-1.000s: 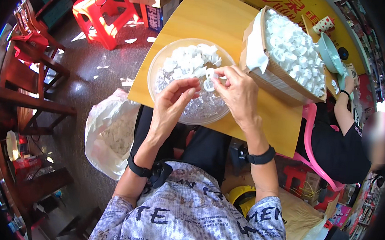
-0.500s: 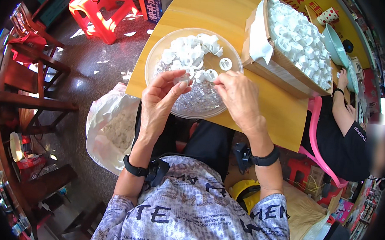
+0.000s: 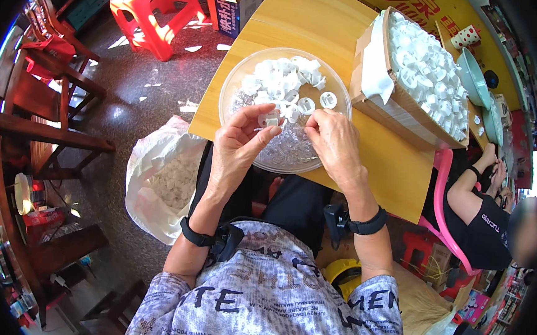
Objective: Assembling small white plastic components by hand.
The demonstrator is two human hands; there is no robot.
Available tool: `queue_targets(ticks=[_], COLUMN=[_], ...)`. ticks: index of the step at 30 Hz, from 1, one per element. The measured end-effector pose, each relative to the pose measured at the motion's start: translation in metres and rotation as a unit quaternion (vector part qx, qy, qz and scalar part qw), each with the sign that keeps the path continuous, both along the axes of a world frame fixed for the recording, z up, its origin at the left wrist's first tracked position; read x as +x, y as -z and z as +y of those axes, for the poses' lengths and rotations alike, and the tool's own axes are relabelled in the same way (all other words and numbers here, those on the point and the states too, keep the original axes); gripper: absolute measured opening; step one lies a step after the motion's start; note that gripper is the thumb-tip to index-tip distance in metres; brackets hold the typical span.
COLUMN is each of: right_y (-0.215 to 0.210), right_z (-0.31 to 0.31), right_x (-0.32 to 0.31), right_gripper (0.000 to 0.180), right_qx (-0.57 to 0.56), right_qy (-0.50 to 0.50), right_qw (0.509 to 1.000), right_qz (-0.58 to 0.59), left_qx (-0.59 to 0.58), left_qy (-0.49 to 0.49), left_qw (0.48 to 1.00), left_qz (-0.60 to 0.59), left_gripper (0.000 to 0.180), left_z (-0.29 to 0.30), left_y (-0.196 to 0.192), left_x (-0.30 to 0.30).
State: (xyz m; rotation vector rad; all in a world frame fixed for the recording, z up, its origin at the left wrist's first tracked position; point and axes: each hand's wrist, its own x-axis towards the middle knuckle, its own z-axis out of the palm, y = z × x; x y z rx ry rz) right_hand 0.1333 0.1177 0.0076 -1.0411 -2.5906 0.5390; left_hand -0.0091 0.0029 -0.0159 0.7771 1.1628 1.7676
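My left hand (image 3: pixel 237 145) pinches a small white plastic cap (image 3: pixel 270 119) between thumb and fingers above the near side of a clear round bowl (image 3: pixel 240 84). The bowl holds a heap of white caps (image 3: pixel 282 81) at its far side and clear small parts nearer me. My right hand (image 3: pixel 334 145) hovers over the bowl's right half, fingers curled close to the held cap; whether it grips anything I cannot see. The bowl stands on a yellow wooden table (image 3: pixel 303 20).
A cardboard box (image 3: pixel 390 104) filled with white caps sits right of the bowl. A white plastic bag (image 3: pixel 158 181) of small parts lies on the floor at my left. Another person (image 3: pixel 483 210) sits on a pink chair at the right. Red stool (image 3: pixel 155 10) and dark wooden chairs stand left.
Both hands have drawn together over the bowl's near half; my left hand has lifted a white cap up between its fingers.
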Motion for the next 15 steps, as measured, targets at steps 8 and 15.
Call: queue_targets(ticks=[8,15], right_y=[-0.005,-0.025], right_z=[-0.006,-0.016], right_x=[0.008,0.009], right_gripper=[0.012,0.019], right_qx=[-0.067,-0.395], right_qy=[0.013,0.007], right_qw=[0.989,0.888], right_qz=[0.128,0.235], left_qx=[0.008,0.006], left_qy=[0.009,0.033], left_qw=[0.999,0.999], left_qz=[-0.033,0.002], left_gripper=[0.037,0.027], left_z=[-0.002,-0.006], left_y=[-0.003,-0.009], left_x=[-0.001,0.003])
